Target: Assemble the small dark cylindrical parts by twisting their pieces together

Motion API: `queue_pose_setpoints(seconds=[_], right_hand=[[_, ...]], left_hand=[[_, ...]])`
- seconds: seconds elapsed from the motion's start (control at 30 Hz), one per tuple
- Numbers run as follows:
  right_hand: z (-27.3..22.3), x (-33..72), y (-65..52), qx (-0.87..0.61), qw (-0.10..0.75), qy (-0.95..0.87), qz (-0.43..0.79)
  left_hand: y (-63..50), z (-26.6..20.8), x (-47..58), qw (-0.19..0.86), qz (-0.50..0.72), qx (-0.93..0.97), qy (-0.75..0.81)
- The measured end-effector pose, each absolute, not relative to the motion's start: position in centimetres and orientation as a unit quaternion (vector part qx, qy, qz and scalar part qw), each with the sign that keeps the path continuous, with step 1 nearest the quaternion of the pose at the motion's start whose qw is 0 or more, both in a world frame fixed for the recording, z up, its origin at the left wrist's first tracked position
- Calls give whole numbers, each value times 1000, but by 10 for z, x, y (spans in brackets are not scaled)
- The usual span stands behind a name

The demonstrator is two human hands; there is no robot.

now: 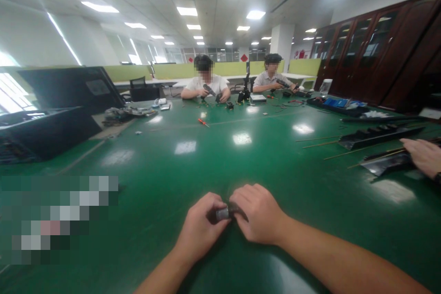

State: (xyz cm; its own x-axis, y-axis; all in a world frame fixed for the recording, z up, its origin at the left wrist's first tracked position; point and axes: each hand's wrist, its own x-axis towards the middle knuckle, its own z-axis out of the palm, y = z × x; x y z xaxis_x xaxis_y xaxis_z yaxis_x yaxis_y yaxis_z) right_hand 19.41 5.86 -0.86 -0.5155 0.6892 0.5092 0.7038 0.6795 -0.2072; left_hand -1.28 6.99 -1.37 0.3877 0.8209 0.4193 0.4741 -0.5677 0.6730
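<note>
Low over the green tabletop (151, 202), my left hand (203, 220) pinches a small grey cylinder-like piece (223, 213) between thumb and fingers. My right hand (257, 213) is closed around a dark curved part (237, 210) at the right end of that piece. Whether the two are joined cannot be made out, since my fingers cover much of both. My hands are nearly touching at the near middle of the table.
A red-handled screwdriver (202, 122) lies farther back. Dark metal channels (382, 137) with thin rods are at the right, near another person's hand (422, 156). Two people (215, 85) work across the table. A large black case (51, 131) stands left.
</note>
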Motion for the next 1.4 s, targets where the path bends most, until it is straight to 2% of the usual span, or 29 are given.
queue_pose_setpoints(seconds=[0.27,0.63,0.93,1.4], right_hand=[[-8,196,56,-400,281,-872,4],[-17,197,63,-384,291,-875,-53],[-19,198,62,-366,327,-871,35],[-19,204,60,-331,317,-886,76]], left_hand=[[68,-12,-11,230,393,788,414],[72,-13,-11,232,390,789,413],[67,-9,-11,210,402,798,397],[51,-5,-4,179,402,792,423]])
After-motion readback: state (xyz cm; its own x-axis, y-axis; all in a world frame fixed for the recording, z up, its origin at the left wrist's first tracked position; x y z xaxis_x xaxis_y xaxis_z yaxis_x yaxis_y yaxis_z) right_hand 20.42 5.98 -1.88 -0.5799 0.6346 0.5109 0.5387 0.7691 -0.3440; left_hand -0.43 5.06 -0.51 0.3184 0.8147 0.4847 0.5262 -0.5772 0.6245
